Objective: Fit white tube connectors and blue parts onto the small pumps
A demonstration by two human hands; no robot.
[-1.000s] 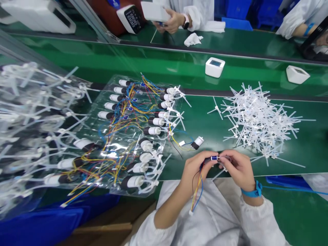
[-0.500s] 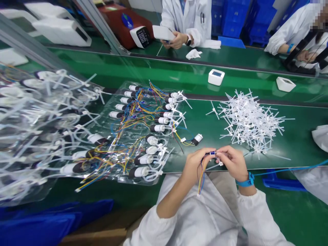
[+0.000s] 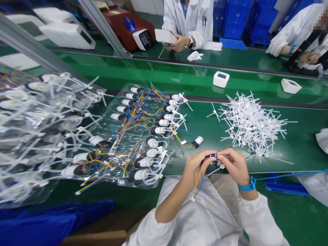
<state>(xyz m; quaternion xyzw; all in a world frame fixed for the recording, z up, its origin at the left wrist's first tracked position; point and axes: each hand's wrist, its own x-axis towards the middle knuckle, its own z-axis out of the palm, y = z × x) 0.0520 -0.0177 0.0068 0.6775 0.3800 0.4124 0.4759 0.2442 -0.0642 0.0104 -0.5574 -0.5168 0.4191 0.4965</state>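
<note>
Both my hands meet above the front edge of the green bench. Between the fingertips of my left hand (image 3: pixel 198 164) is a small blue-and-white part (image 3: pixel 213 155), which looks like a mini solenoid valve. Red, yellow, blue and black wires (image 3: pixel 197 181) hang below that hand to a small white plug (image 3: pixel 193 199). My right hand (image 3: pixel 234 165) is closed in a pinch at the part's other end. A pale tube with a white connector (image 3: pixel 222 166) sticks out under its fingers; the exact grip there is hidden. A loose small motor pump (image 3: pixel 198 141) lies just beyond my left hand.
Clear plastic trays (image 3: pixel 123 136) of wired pumps cover the left of the bench (image 3: pixel 200 116). A pile of white tube connectors (image 3: pixel 253 123) lies at right. Past the bench's back edge sit white devices (image 3: pixel 221 79). Two co-workers (image 3: pixel 188 27) work opposite.
The view has shifted slightly, so most things appear a little lower. The hanging wires and their plug have swung left. Both hands keep their hold.
</note>
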